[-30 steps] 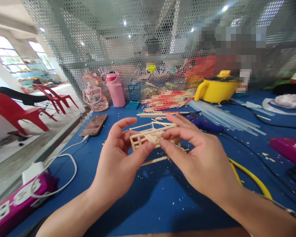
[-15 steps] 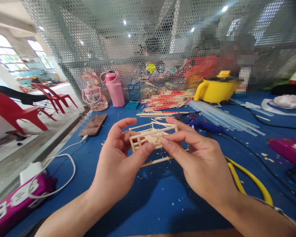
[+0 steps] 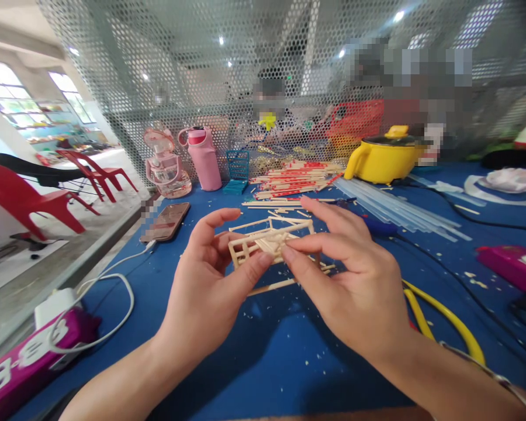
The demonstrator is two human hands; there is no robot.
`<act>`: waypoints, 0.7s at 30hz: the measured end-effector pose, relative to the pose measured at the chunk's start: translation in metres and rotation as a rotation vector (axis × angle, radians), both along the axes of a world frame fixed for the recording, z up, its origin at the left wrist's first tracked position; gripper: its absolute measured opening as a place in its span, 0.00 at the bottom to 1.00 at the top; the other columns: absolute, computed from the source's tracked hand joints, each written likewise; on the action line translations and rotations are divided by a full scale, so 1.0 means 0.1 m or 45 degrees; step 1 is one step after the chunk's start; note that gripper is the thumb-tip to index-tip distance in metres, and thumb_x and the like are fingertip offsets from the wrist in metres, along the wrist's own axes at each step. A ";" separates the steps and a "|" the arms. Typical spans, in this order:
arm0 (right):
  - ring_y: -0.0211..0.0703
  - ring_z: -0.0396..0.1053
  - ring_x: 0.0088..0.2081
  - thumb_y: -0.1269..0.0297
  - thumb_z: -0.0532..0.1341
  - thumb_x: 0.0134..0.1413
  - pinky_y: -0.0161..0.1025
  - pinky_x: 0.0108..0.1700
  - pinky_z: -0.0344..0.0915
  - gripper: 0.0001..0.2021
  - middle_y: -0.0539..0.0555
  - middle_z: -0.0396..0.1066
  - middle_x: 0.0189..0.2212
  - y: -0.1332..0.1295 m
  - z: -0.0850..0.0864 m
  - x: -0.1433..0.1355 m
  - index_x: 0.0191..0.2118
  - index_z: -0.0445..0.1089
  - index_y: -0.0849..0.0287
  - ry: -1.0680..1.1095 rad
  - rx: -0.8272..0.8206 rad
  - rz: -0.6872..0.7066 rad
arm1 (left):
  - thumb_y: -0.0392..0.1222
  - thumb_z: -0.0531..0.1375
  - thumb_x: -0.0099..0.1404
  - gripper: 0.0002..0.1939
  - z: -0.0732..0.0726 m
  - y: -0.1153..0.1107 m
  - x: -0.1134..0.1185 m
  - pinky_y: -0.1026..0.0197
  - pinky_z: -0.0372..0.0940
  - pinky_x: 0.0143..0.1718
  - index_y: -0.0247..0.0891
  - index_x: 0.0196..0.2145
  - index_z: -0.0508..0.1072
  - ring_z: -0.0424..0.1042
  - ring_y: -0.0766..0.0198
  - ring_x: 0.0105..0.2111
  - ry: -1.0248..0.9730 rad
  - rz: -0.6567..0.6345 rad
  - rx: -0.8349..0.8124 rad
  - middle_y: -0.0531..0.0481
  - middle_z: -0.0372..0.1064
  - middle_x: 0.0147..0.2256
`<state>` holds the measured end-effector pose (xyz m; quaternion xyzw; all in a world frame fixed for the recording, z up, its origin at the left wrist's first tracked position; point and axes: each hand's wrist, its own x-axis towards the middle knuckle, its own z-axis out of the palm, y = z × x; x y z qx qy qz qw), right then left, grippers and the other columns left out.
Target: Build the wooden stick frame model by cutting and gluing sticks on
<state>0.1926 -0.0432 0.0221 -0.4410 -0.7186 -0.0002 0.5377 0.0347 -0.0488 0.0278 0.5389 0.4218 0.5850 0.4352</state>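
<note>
A small box-like frame of pale wooden sticks (image 3: 272, 286) is held up above the blue table, tilted, with shorter sticks packed at its middle. My left hand (image 3: 214, 275) grips its left side, thumb pressed on the sticks and index finger raised at the back. On the right, my right hand (image 3: 350, 275) pinches the middle of the frame with thumb and a finger, another finger lifted. Small gaps show between both thumbs. The fingers hide part of the frame's right side.
Behind the hands lie a pile of sticks (image 3: 293, 178), a blue glue gun (image 3: 379, 227), clear glue sticks (image 3: 398, 207) and a yellow pot (image 3: 383, 161). At left are a phone (image 3: 169, 222), pink bottle (image 3: 204, 158) and power strip (image 3: 39, 356). Yellow-handled pliers (image 3: 456, 318) lie right.
My right hand has shifted slightly, its thumb moving left along the frame and its raised index finger lifting a little. My left hand still holds the frame nearly in place.
</note>
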 end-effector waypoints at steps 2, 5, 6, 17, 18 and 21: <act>0.50 0.66 0.55 0.67 0.63 0.51 0.51 0.58 0.59 0.04 0.58 0.72 0.51 0.00 0.00 0.00 0.29 0.76 0.56 -0.022 0.032 0.000 | 0.37 0.67 0.56 0.26 0.00 0.00 0.00 0.70 0.68 0.30 0.43 0.49 0.61 0.74 0.70 0.30 0.006 -0.010 -0.004 0.56 0.74 0.30; 0.46 0.69 0.52 0.68 0.63 0.52 0.47 0.55 0.62 0.04 0.56 0.75 0.47 -0.01 0.01 0.00 0.29 0.75 0.56 0.015 -0.022 0.037 | 0.38 0.67 0.56 0.26 -0.01 -0.01 -0.01 0.71 0.68 0.30 0.43 0.49 0.61 0.74 0.69 0.30 0.023 -0.020 -0.009 0.56 0.74 0.30; 0.46 0.69 0.51 0.68 0.62 0.53 0.46 0.54 0.63 0.05 0.55 0.75 0.46 -0.02 0.01 0.00 0.29 0.75 0.56 0.034 -0.050 0.050 | 0.38 0.67 0.56 0.26 0.00 -0.02 -0.02 0.71 0.68 0.30 0.43 0.49 0.61 0.74 0.69 0.31 0.036 -0.020 -0.014 0.56 0.73 0.30; 0.46 0.72 0.50 0.67 0.63 0.52 0.43 0.50 0.69 0.03 0.53 0.75 0.47 0.02 0.02 -0.02 0.33 0.74 0.54 0.204 -0.217 0.097 | 0.33 0.64 0.56 0.25 0.26 0.11 0.03 0.69 0.66 0.23 0.43 0.51 0.65 0.73 0.66 0.28 0.262 -0.200 -0.061 0.53 0.72 0.31; 0.45 0.72 0.50 0.67 0.63 0.53 0.42 0.50 0.69 0.03 0.53 0.75 0.46 0.02 0.01 -0.01 0.33 0.74 0.54 0.226 -0.220 0.111 | 0.34 0.64 0.56 0.25 0.25 0.12 0.04 0.70 0.66 0.23 0.43 0.51 0.65 0.73 0.66 0.27 0.273 -0.186 -0.053 0.53 0.72 0.30; 0.45 0.72 0.50 0.68 0.63 0.52 0.42 0.51 0.68 0.03 0.52 0.75 0.47 0.01 0.00 0.01 0.33 0.74 0.54 0.207 -0.180 0.116 | 0.34 0.65 0.55 0.26 0.23 0.11 0.05 0.71 0.64 0.22 0.43 0.51 0.64 0.72 0.68 0.26 0.273 -0.165 -0.045 0.54 0.72 0.29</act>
